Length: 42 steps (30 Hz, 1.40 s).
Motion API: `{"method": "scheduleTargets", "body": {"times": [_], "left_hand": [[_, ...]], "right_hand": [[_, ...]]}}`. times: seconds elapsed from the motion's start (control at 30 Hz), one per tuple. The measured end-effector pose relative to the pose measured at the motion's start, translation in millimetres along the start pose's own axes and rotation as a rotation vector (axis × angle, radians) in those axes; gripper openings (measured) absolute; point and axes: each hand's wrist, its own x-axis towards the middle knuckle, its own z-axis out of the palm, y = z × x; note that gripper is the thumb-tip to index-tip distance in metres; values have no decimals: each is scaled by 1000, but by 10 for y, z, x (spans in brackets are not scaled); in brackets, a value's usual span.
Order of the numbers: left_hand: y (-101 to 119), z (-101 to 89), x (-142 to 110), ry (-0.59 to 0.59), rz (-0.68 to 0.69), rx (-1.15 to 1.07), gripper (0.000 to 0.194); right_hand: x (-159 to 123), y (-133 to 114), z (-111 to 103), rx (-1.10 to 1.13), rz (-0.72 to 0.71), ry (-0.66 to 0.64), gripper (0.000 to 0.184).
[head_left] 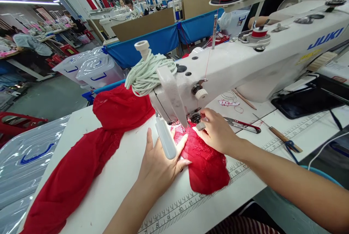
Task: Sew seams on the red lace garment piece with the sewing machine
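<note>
A piece of red lace fabric lies under the head of a white sewing machine, lit brightly near the needle. My left hand rests with spread fingers beside the needle, its fingertips on the edge of the fabric. A grey lamp hangs in front of part of that hand. On the other side, my right hand is bent close to the tension knob, its fingers curled at the fabric's upper edge. Whether these fingers grip anything is hidden by the machine parts.
More red fabric trails over the table's left side. Thread snips, a wooden-handled awl and a black phone-like slab lie at right. Clear plastic boxes stand on the floor. Other people sit further back.
</note>
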Motion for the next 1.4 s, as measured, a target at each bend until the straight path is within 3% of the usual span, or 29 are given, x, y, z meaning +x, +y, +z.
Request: {"method": "scheduleTargets", "body": {"times": [0.23,0.6,0.9,1.17,1.4], "left_hand": [[-3,-6,-5,17,17,40,53],[8,-20,4,-4,-7,1,53],[-5,-18,-3,-41,22,45,52],[1,2,-10,-5,13,18,54],[-3,12,-7,8,25,45,55]], "right_hand": [[63,67,-160,315,14,-73,12],[130,67,-157,388,-37,-48,14],[129,87,-159,388,-65,-36,13],[178,114,-57,374,-76,99,28],[165,45,-21,208,-37,170,33]]}}
